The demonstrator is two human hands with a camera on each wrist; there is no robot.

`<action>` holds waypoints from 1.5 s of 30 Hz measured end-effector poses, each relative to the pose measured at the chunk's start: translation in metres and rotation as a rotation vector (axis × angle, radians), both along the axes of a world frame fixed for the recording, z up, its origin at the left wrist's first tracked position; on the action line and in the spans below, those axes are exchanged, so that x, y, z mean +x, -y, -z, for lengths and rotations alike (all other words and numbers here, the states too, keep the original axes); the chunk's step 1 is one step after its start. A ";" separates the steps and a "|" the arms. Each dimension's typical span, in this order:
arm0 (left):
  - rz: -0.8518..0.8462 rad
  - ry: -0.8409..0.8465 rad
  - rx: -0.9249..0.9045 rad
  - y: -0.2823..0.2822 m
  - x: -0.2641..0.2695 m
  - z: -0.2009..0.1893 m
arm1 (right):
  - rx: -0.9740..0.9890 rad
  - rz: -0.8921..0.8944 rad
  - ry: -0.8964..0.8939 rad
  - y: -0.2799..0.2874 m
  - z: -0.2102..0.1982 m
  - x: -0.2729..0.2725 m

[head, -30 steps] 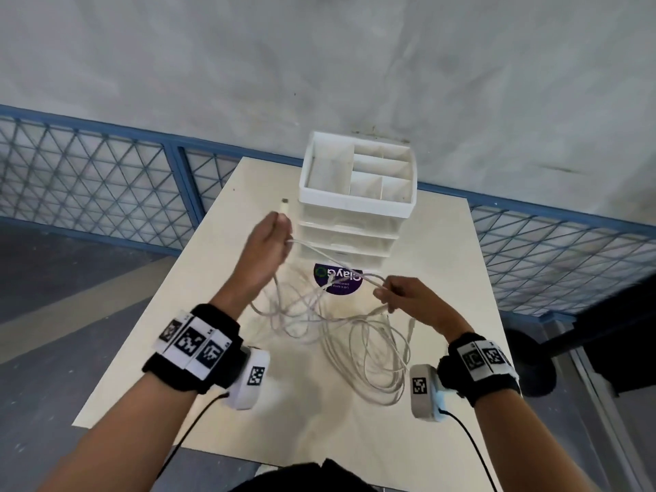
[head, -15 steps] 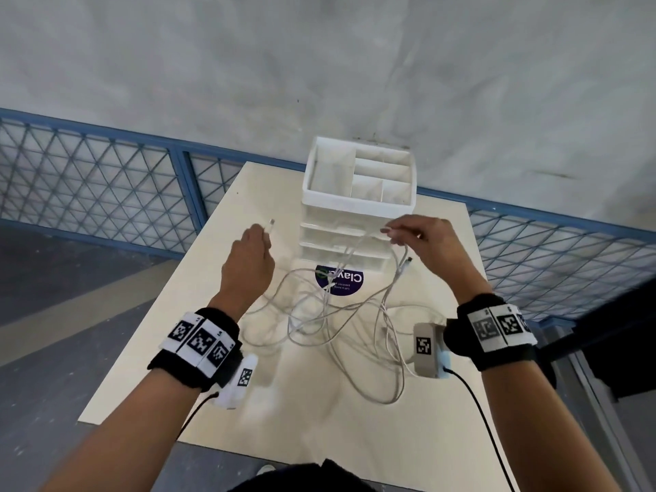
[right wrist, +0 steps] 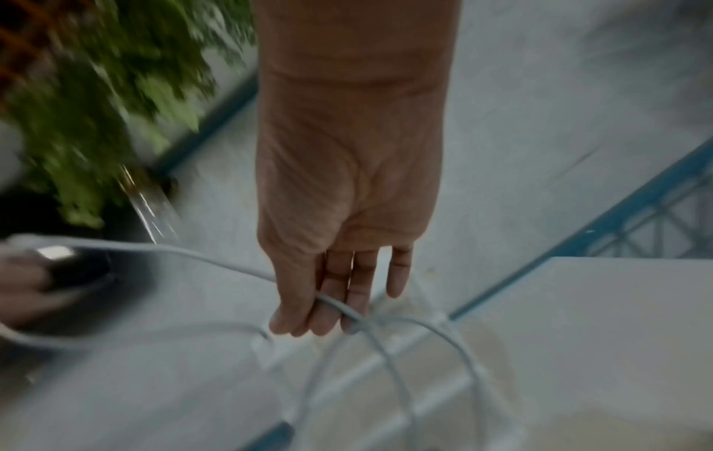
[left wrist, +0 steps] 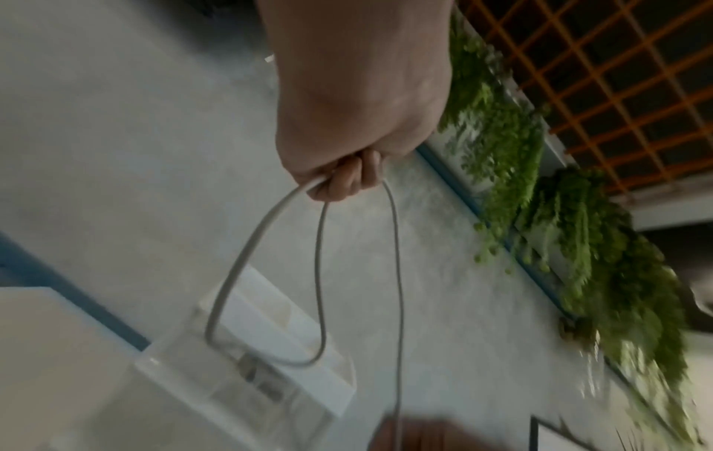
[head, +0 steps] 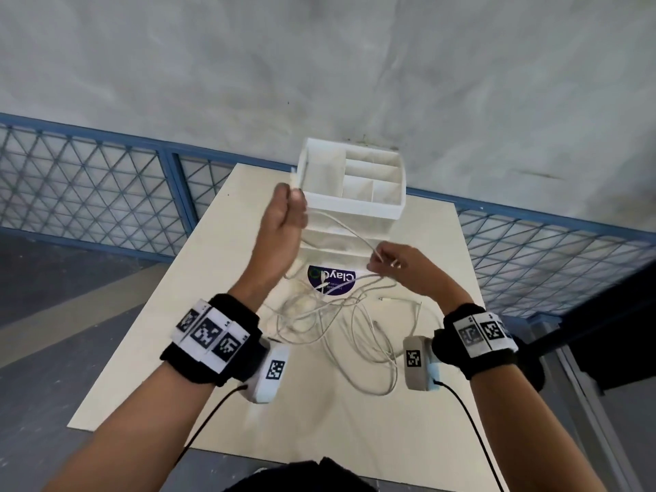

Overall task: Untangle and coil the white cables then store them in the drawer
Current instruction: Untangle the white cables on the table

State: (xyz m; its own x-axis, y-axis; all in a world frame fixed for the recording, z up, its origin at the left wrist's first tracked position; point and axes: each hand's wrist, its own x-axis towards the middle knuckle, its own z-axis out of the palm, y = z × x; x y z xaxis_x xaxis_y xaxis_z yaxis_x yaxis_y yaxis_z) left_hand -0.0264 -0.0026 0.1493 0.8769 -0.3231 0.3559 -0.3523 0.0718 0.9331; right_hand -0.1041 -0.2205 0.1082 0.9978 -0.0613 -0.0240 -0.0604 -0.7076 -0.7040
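Observation:
A tangle of white cables lies on the pale table in front of a white drawer unit. My left hand is raised beside the unit's top left corner, fist closed round a cable whose loops hang from it. One strand runs from there down to my right hand, which pinches the cable low in front of the unit's drawers. All the drawers look closed; the open top tray holds nothing.
A purple round sticker is on the table under the cables. A loose connector end lies right of the tangle. Blue mesh fencing runs behind the table, and green plants hang beyond it.
My left hand has risen up toward the unit's top left corner, drawing the cable with it. My right hand has dropped from beside the unit's drawers to just above the sticker.

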 end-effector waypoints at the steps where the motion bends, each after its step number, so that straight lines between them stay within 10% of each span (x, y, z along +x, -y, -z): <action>1: -0.043 0.000 -0.032 -0.006 0.005 -0.005 | -0.029 0.008 -0.033 0.006 0.015 -0.004; 5: -0.105 0.047 -0.009 -0.027 0.012 -0.003 | 0.011 0.190 0.082 0.015 0.038 -0.010; 13: -0.002 0.071 0.902 -0.053 0.004 0.064 | 0.025 0.393 0.534 0.019 -0.015 -0.004; 19: 0.114 0.029 0.904 -0.055 -0.003 0.073 | -0.279 0.439 0.394 0.028 0.011 -0.004; 24: 0.277 -0.033 0.940 -0.054 0.001 0.076 | 0.053 0.585 0.127 0.031 0.046 -0.005; 35: 0.396 -0.095 0.944 -0.046 0.000 0.089 | -0.259 0.368 0.642 0.031 -0.026 0.003; 39: 0.384 -0.112 0.897 -0.056 0.009 0.090 | -0.275 0.400 0.415 0.049 -0.023 -0.023; 45: 0.655 -0.233 1.080 -0.063 0.002 0.108 | -0.159 0.289 -0.557 0.068 0.038 -0.075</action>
